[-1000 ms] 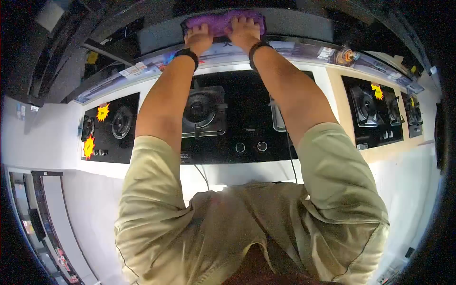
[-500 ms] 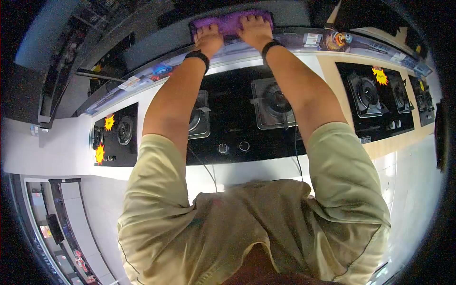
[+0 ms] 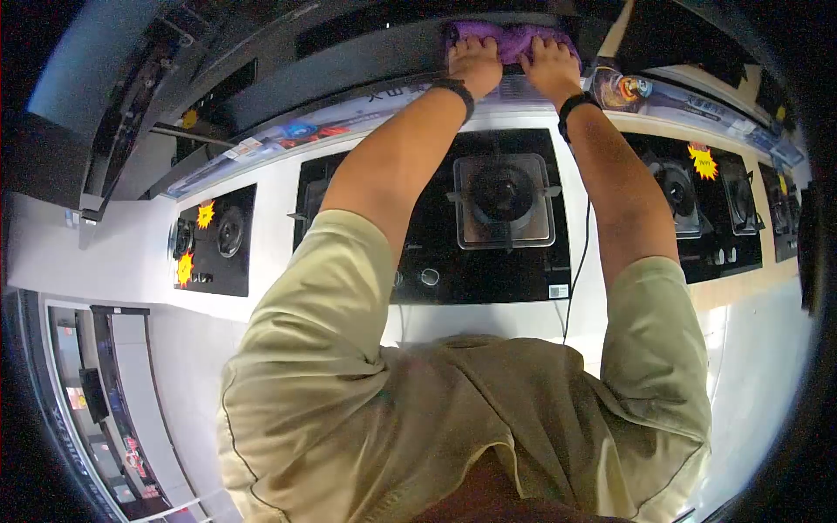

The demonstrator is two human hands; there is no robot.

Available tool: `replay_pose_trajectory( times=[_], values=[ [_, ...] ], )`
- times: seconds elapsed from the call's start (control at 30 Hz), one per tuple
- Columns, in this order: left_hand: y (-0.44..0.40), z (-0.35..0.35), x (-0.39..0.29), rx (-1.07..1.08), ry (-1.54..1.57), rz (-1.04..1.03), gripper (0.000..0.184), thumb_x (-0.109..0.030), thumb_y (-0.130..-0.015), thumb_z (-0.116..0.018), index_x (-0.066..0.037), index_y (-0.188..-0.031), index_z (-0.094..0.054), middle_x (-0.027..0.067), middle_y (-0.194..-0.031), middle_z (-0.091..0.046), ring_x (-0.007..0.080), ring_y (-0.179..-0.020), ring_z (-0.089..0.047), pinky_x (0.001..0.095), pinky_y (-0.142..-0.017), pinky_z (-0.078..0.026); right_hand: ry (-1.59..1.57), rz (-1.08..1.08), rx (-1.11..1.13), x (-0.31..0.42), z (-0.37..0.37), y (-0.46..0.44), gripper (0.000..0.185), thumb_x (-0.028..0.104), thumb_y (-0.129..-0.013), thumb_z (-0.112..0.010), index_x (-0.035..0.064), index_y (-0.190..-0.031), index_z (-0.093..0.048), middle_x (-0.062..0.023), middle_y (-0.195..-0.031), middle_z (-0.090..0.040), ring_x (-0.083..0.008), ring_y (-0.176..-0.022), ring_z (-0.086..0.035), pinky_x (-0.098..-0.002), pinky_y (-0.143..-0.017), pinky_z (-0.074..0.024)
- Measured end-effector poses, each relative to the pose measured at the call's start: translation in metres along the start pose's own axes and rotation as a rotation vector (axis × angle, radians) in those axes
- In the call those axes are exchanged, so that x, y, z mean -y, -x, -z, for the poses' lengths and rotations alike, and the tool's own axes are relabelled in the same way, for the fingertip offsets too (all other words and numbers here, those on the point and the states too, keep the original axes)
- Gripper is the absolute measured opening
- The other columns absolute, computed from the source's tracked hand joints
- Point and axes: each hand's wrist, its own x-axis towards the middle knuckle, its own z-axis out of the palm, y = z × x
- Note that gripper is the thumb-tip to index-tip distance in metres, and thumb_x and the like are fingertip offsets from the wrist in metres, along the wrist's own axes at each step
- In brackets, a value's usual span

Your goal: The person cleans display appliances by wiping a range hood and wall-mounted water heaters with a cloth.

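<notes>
A purple cloth (image 3: pixel 514 39) lies against the dark panel (image 3: pixel 375 52) above the counter, at the top of the view. My left hand (image 3: pixel 475 65) presses on the cloth's left part, its fingers bent over the fabric. On the right part rests my right hand (image 3: pixel 551 68), fingers slightly spread and their tips on the cloth. Both hands hold the same cloth against the surface, side by side with a small gap between them. Each wrist wears a dark band. The cloth is partly hidden under the fingers.
Below my arms is a black gas hob (image 3: pixel 436 261) with a square burner (image 3: pixel 506 200). More hobs with yellow star tags stand left (image 3: pixel 214 240) and right (image 3: pixel 697 209). A printed strip (image 3: pixel 384 94) runs behind them. A black cable (image 3: pixel 575 270) hangs over the counter's front.
Both hands and the purple cloth have moved to the right along the dark panel. The hands remain on the cloth. The view of the hobs has also shifted.
</notes>
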Motion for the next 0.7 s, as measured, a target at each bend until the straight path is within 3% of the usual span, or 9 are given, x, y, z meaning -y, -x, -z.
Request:
replay_pose_trajectory(
  times=[0.23,0.43,0.53,0.57,0.7],
  values=[
    [0.010,-0.004,0.039,-0.083,0.079,-0.072,0.038,-0.034,-0.096,-0.047,-0.007,-0.122,-0.054,0.0192,-0.120,-0.056,0.0341,-0.115,-0.052,0.0488,-0.097,-0.038,0.003,-0.108,0.034,0.037,0.002,-0.002,0.047,0.045,-0.091,-0.052,0.0090,-0.122,-0.052,-0.0167,-0.120,-0.058,-0.0402,-0.114,-0.055,-0.0554,-0.091,-0.0467],
    [0.029,0.011,0.104,0.050,0.065,-0.023,0.040,-0.037,-0.098,-0.043,-0.008,-0.124,-0.053,0.0194,-0.127,-0.055,0.0361,-0.122,-0.050,0.0496,-0.102,-0.038,0.023,-0.090,0.102,0.098,-0.012,-0.009,0.051,0.045,-0.092,-0.050,0.0089,-0.128,-0.049,-0.0180,-0.127,-0.055,-0.0401,-0.119,-0.052,-0.0558,-0.093,-0.0454],
    [0.042,0.005,0.155,-0.152,0.048,-0.082,0.043,-0.043,-0.096,-0.045,-0.009,-0.121,-0.056,0.0203,-0.118,-0.059,0.0377,-0.111,-0.057,0.0543,-0.097,-0.043,0.076,-0.046,0.078,0.145,-0.006,-0.006,0.060,0.047,-0.090,-0.049,0.0086,-0.136,-0.048,-0.0173,-0.128,-0.055,-0.0397,-0.119,-0.052,-0.0565,-0.091,-0.0464],
    [0.050,0.014,0.171,-0.060,0.034,-0.059,0.045,-0.044,-0.096,-0.045,-0.009,-0.122,-0.055,0.0190,-0.119,-0.060,0.0388,-0.113,-0.057,0.0554,-0.098,-0.042,0.000,-0.091,0.198,0.166,0.006,-0.008,0.060,0.047,-0.090,-0.049,0.0087,-0.137,-0.048,-0.0175,-0.129,-0.054,-0.0397,-0.121,-0.051,-0.0573,-0.092,-0.0453],
    [0.074,0.025,0.232,-0.041,0.016,0.016,0.047,-0.045,-0.097,-0.043,-0.010,-0.126,-0.053,0.0188,-0.123,-0.059,0.0413,-0.113,-0.056,0.0560,-0.096,-0.044,0.005,-0.045,0.156,0.227,-0.002,-0.010,0.057,0.047,-0.090,-0.050,0.0083,-0.132,-0.050,-0.0168,-0.127,-0.056,-0.0381,-0.118,-0.053,-0.0556,-0.090,-0.0460]
  ],
)
